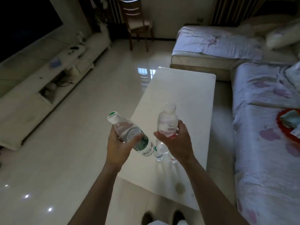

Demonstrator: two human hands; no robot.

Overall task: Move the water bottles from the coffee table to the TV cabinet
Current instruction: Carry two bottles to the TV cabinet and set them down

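Head view: left hand (116, 144) fingers are wrapping a green-labelled clear plastic bottle (144, 143), right hand (176, 142) fingers a red-labelled clear bottle (167, 120); two small clear bottles (158, 155) are standing on the white worktop (186, 95).

Clear plastic bottles (133, 135); glossy white table (186, 98); glossy tiled floor (73, 151).
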